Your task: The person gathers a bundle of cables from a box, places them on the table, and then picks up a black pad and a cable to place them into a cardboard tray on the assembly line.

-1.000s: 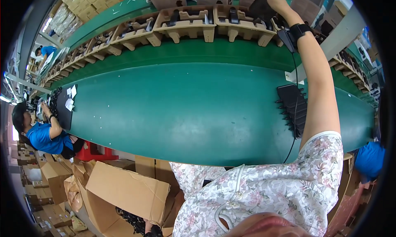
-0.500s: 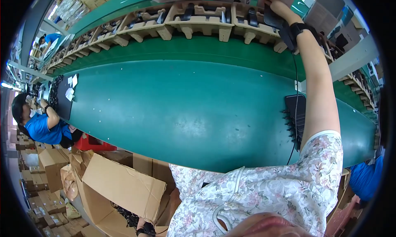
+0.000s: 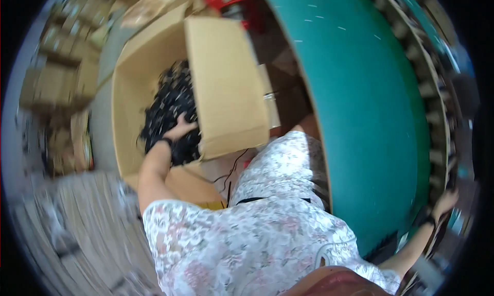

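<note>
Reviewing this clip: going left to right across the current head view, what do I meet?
Stacked cardboard boxes → left hand → big box's flap → green table → right hand.

Matt cardboard box (image 3: 229, 85), smooth green tabletop (image 3: 365, 116)

Left hand (image 3: 182, 127) seen inside open cardboard box (image 3: 126, 105), black cord-like pile (image 3: 172, 98) touched by it, grip kinda too blurry to be read. Box flap (image 3: 226, 85) raised just right of that hand, cartons (image 3: 56, 87) stacked well off to its left. Right hand (image 3: 446, 202) stretched out beyond green table (image 3: 365, 116), near tray row (image 3: 438, 116), hold can't be made out.
</note>
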Action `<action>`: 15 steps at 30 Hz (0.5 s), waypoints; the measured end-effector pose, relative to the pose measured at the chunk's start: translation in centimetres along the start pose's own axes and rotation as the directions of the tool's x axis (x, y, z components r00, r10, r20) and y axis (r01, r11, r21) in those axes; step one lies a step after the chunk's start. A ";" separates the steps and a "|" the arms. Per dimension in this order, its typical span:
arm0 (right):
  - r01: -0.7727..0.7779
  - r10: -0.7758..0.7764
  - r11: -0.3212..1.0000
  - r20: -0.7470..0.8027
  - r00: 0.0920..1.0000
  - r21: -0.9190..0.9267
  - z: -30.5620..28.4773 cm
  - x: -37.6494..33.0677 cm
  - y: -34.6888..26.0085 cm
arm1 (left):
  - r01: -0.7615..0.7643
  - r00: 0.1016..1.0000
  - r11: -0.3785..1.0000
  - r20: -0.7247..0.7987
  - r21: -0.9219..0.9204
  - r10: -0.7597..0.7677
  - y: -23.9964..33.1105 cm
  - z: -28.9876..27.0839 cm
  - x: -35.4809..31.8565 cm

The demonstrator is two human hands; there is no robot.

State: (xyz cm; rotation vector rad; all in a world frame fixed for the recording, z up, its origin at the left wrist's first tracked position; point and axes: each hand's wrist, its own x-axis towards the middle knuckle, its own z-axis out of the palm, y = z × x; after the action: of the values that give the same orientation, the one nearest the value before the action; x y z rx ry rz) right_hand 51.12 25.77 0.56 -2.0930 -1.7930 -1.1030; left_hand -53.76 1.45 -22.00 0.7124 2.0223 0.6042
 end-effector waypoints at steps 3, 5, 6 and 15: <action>-0.114 0.117 0.993 -0.071 0.991 0.035 -0.5 -1.4 -5.0 | -0.013 0.998 0.999 -0.068 0.035 0.016 2.5 1.7 -1.7; -0.145 0.151 0.984 -0.052 0.987 0.105 -4.9 -0.4 -10.9 | 0.003 0.996 1.000 -0.092 -0.019 -0.005 2.9 2.5 -3.6; -0.121 0.128 0.987 -0.057 0.990 0.102 -5.9 0.0 -12.5 | 0.013 1.000 1.000 -0.005 0.017 -0.012 4.1 2.8 -4.6; 0.252 -0.277 0.677 -0.078 0.958 0.692 -14.4 -0.4 -27.4 | 0.040 0.999 0.999 0.001 -0.015 -0.040 5.7 4.7 -3.8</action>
State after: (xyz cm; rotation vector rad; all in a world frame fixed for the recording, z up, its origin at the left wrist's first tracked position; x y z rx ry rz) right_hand 20.19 24.44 1.66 -1.4212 -2.1257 -0.3053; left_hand -46.54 3.58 -18.42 0.6617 2.0244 0.5950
